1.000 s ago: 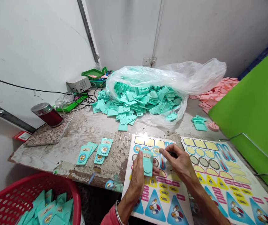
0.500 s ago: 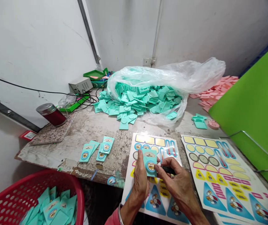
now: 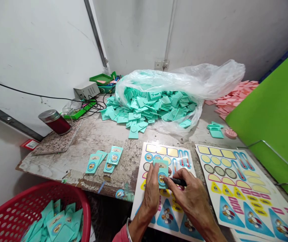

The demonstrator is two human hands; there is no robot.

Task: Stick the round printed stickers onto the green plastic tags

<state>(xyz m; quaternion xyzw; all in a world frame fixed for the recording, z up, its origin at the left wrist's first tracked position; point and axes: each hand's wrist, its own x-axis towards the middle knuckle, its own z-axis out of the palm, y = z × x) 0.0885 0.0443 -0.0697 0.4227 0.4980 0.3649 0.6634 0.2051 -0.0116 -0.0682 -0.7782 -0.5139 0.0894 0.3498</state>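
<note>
My left hand (image 3: 151, 190) is closed around a small teal plastic plate (image 3: 162, 165), holding it upright. A round blue sticker with a footprint-like picture sits low on the plate, and a scale-like print is near its top. My right hand (image 3: 193, 198) grips a slim black tool (image 3: 178, 182), whose kind I cannot make out. Its thumb and fingertips meet the round sticker, and the tool's tip is hidden. Beneath both hands lies a sticker sheet (image 3: 168, 216). To the left, two small groups of stickered teal plates (image 3: 115, 158) rest on the table.
A red basket (image 3: 85, 205) with stickered plates stands at lower left. Behind are a pile of plain teal plates (image 3: 144, 109) under a plastic bag (image 3: 196, 79) and pink pieces (image 3: 237, 95). A second sticker sheet (image 3: 232, 201) and green panel (image 3: 272, 101) are right; a mug (image 3: 55, 122) is left.
My right thumb and fingertips have shifted slightly left over the round sticker. The plate has tilted a little in my left hand. Nothing was let go.
</note>
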